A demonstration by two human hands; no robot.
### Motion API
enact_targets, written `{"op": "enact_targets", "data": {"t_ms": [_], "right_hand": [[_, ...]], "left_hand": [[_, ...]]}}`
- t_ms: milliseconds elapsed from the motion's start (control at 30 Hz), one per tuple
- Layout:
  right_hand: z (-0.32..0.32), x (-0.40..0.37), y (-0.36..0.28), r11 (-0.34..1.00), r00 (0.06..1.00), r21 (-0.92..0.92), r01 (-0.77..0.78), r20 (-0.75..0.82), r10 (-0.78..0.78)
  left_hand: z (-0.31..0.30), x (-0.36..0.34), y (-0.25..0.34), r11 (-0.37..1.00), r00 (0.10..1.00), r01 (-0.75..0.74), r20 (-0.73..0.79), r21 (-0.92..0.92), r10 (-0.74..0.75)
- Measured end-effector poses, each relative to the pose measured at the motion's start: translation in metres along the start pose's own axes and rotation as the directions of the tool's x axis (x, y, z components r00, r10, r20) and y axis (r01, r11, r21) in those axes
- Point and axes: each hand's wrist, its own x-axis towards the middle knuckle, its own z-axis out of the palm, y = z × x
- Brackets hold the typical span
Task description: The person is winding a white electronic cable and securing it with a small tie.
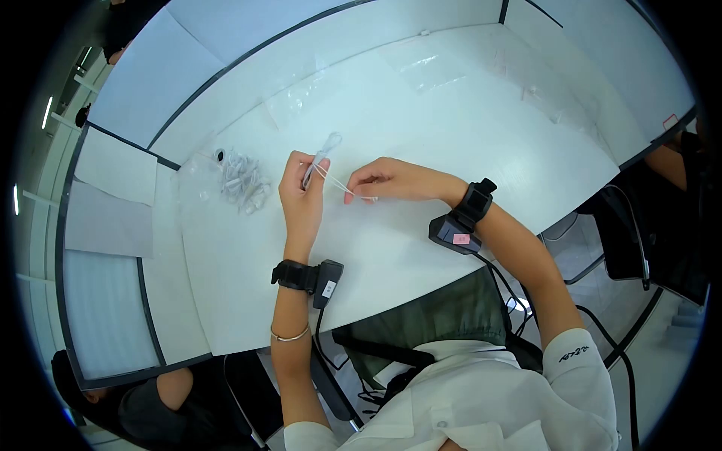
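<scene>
Shirt (481, 402) nearest, L grip (302, 197) & R grip (406, 179) pinching wht cord (331, 141), clr plastic bag (427, 73) behind.

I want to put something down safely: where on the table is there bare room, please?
Bare: the table between the right wristband and the right panel; left of the left wristband, nearer than the white pile. Crowded: that pile; the middle, where left hand and right hand hold the white cord; the back, with clear plastic.

Pale rectangular paper sheets (109, 218) are hanging on a dark-framed white partition (109, 312)
A dark-sleeved person (143, 413) is showing beyond it
</scene>
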Motion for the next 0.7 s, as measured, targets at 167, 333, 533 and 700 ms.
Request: {"op": "enact_targets", "data": {"t_ms": [167, 333, 533, 700], "right_hand": [[0.004, 0.000, 0.001, 0.988, 0.999, 0.148, 0.046, -0.024, -0.043], [0.007, 0.004, -0.003, 0.988, 0.984, 0.146, 0.054, -0.176, -0.028], [0.012, 0.007, 0.000, 0.930, 0.966, 0.361, -0.072, -0.206, 0.155], [0.016, 0.011, 0.009, 0.974, 0.924, 0.208, 0.093, -0.382, -0.006]], "left_hand": [[0.005, -0.004, 0.001, 0.982, 0.997, -0.071, 0.034, 0.177, 0.066], [0.009, -0.010, 0.010, 0.940, 0.989, -0.142, 0.093, 0.312, 0.118], [0.008, -0.011, 0.013, 0.877, 0.985, -0.169, 0.099, 0.450, 0.139], [0.014, -0.011, 0.011, 0.938, 0.997, -0.071, 0.018, 0.338, 0.069]]}}
